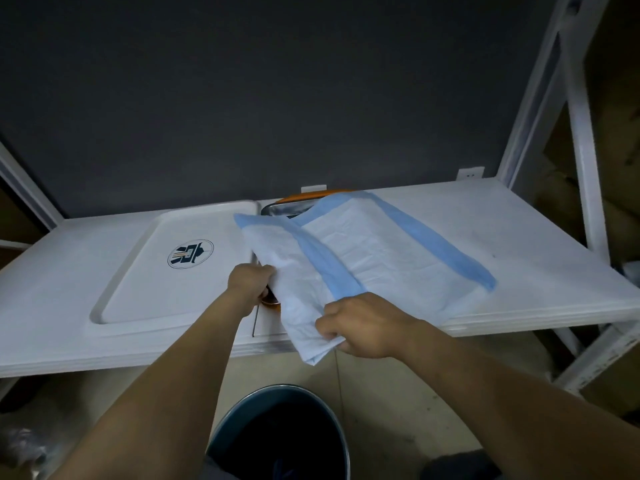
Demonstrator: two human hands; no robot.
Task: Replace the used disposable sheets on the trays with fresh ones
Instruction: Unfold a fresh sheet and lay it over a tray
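A white disposable sheet (374, 258) with light-blue borders lies partly folded over a metal tray (287, 207) with an orange edge at the middle of the shelf. My right hand (360, 323) pinches the sheet's near corner, which hangs past the shelf's front edge. At the sheet's left edge, my left hand (251, 284) grips it beside the tray's near rim. A bare white tray (138, 271) with a round dark logo sits to the left. Most of the metal tray is hidden under the sheet.
The white shelf board (519, 244) stretches right, bounded by white frame posts (581, 140). A dark round bin (277, 438) stands open on the floor right below the shelf's front edge. A dark wall closes the back.
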